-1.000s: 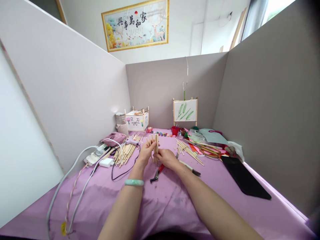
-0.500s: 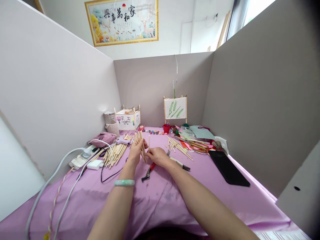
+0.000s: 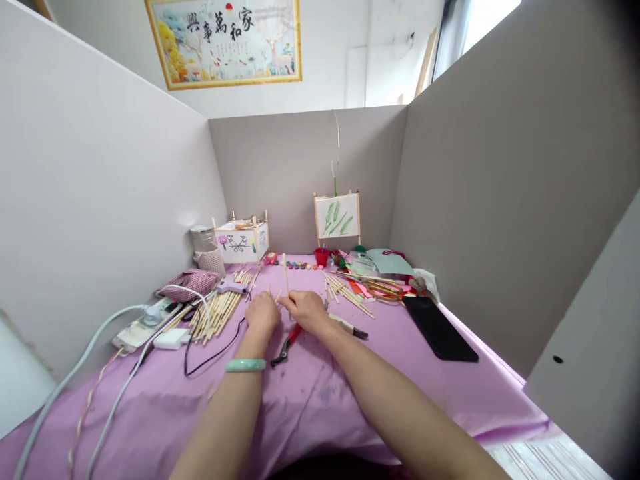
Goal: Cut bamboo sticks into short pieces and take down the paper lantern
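Note:
My left hand, with a pale green bangle at the wrist, is low over the purple cloth. Its fingers are closed around wooden sticks that it mostly hides; only a few tips show past the knuckles. Close beside it, my right hand grips one thin wooden stick that stands nearly upright. Red-handled pliers lie under the hands, and a tool with a dark-tipped handle lies just right of my right hand.
To the left are a pile of wooden sticks, a glue gun, a power strip and cables. More sticks, scissors and a black phone-like slab lie right. Behind stand a drawn-on box and a small framed picture.
My left hand has turned and lowered, so the stick bundle that stood up in it is mostly hidden. A longer stick now rises from my right hand. The view has shifted slightly right.

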Demonstrator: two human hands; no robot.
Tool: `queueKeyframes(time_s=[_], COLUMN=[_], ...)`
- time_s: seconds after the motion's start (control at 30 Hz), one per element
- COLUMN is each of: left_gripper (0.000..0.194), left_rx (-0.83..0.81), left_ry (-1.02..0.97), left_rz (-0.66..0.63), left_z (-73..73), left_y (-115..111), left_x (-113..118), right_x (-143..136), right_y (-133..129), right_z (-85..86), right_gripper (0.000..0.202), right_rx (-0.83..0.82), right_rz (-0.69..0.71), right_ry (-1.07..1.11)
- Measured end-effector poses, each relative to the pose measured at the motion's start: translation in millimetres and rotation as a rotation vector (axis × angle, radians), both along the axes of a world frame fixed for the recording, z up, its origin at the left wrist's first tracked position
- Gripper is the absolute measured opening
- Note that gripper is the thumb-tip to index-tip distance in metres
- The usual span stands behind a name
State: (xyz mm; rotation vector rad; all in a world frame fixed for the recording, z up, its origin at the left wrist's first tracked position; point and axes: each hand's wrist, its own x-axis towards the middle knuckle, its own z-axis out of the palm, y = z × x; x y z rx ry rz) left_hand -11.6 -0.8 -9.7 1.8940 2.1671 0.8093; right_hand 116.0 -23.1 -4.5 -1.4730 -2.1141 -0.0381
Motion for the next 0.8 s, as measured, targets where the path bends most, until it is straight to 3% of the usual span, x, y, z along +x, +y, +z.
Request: queueKeyframes(time_s=[0.17,0.47,0.57,0.63,0.7,0.8], left_gripper=[0.042,0.051,0.043,0.035,0.035,0.034], left_rx=[-0.031,-0.079,0.086,0.300,0.462,0.484], left_ry=[0.330,0.275,0.202,0.030,-0.232,-0.537], left_rz=[-0.001,0.001,-0.010,-0.108,-0.291,-0.567], left_z=[-5.9,-1.5,0.6,3.4,6.5,9.7], left_y=[2.0,-3.5,-2.2,-1.2,-1.2,-3.3], left_x=[-2.5,-4.1,-5.7,-5.5,-3.1,3.2], right_x=[-1.0,0.1,1.6,2.9,3.1,0.1], right_y=[0.3,-0.1,1.0,1.3,0.5,-2.7], right_z=[-1.5,-1.0,-1.1,-0.9,-0.8,-0.3], right_gripper=[0.048,0.033,0.033,0.033,0.033,0.035], right_rx=[0.000,0.038,0.028,0.025,0.022,0.005], right_rz=[-0.005,-0.017,-0.021,-0.041,-0.065,-0.074], right_ry=[0.009,0.061,0.067,0.074,0.078,0.073])
